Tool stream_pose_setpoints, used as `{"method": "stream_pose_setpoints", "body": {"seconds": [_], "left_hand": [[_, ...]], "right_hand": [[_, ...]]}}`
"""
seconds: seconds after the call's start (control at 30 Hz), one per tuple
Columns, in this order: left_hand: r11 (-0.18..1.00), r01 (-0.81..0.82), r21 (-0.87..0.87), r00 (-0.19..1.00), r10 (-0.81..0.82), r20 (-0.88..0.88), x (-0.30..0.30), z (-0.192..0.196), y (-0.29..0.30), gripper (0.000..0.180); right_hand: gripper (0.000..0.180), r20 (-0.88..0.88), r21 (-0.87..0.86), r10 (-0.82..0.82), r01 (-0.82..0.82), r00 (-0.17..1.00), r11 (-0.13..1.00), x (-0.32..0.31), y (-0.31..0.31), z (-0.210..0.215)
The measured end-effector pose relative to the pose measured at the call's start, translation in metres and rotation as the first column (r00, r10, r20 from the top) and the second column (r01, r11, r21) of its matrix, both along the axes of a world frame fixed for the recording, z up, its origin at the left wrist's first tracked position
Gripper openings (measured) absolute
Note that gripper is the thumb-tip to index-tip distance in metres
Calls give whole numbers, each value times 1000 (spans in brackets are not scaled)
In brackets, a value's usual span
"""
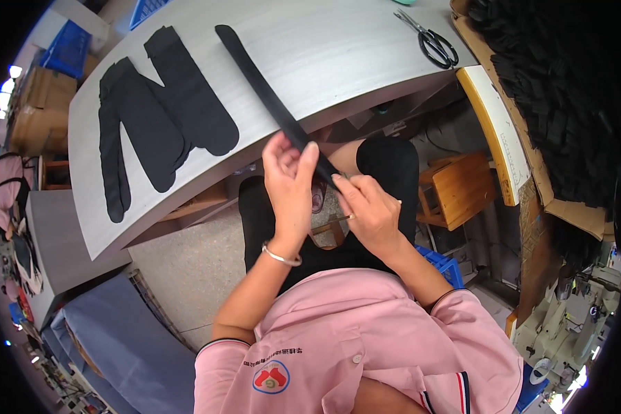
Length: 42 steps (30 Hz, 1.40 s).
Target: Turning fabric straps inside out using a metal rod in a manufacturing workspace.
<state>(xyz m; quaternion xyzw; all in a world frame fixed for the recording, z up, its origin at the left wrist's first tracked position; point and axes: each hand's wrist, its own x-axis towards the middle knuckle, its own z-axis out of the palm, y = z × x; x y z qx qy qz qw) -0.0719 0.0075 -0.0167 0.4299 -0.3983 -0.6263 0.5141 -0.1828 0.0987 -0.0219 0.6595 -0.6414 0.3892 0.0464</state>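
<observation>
A long, narrow black fabric strip [259, 79], perhaps folded or tubular, lies partly on the grey table and reaches over its near edge toward my lap. My left hand [291, 179] is closed round it just past the edge, thumb along its side. At the strip's near end my right hand [372, 210] pinches the fabric between thumb and fingers. A thin rod-like thing [334, 221] pokes out from the right hand; its kind I cannot make out. Left of the strip, flat black sock-shaped fabric pieces [193, 93] lie side by side, some overlapping.
Black-handled scissors [436, 48] rest at the table's [338, 48] right end. Beyond them is a cardboard box [579, 215] heaped with black fabric pieces [552, 96]. A wooden stool [462, 190] stands under the right side, and blue cloth [131, 338] is at lower left.
</observation>
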Motion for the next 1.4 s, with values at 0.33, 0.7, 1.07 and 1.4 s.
{"method": "stream_pose_setpoints", "body": {"seconds": [0.33,0.7,1.07,1.4], "left_hand": [[827,408,386,873,-229,-430,51,-12,15,28],[736,543,405,825,-379,-418,58,-19,29,22],[790,397,467,912,-282,-298,46,-35,40,11],[785,462,412,880,-464,-102,47,-29,49,13]], "right_hand": [[18,551,359,-187,-29,813,933,-3,23,6],[20,948,312,-267,-331,174,891,3,15,2],[18,878,433,-341,-254,337,865,-3,22,-17],[15,902,375,-277,-281,332,883,-15,0,-15]]}}
